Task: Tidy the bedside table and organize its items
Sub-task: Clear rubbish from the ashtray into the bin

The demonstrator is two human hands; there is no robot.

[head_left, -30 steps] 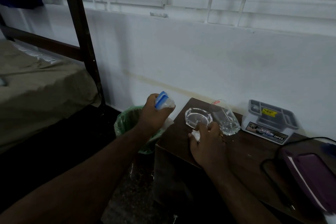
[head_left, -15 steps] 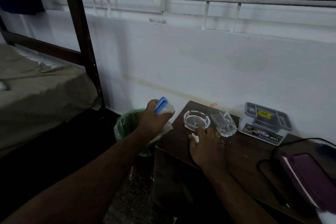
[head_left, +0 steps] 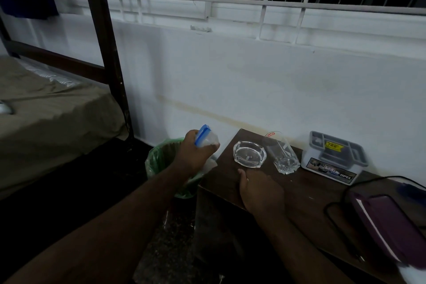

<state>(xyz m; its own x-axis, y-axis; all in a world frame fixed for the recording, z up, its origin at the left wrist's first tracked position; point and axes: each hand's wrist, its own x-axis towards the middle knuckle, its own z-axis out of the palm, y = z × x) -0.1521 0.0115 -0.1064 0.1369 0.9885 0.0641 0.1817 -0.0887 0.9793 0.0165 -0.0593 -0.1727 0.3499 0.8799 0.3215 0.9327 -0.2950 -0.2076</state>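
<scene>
My left hand grips a small blue and white packet just above the green-lined bin, left of the dark wooden bedside table. My right hand rests on the table's front left part, fingers curled under, a little in front of the clear glass ashtray. The white paper scrap it pinched earlier no longer lies on the table and is hidden inside the hand. A tilted drinking glass stands to the right of the ashtray.
A grey-lidded plastic box sits against the white wall. A purple notebook and a black cable lie at the table's right end. The bed with its dark frame is to the left, beyond the bin.
My right hand has drawn back from the ashtray toward the table's front edge, and the white scrap is no longer visible. My left hand stays over the bin with the packet.
</scene>
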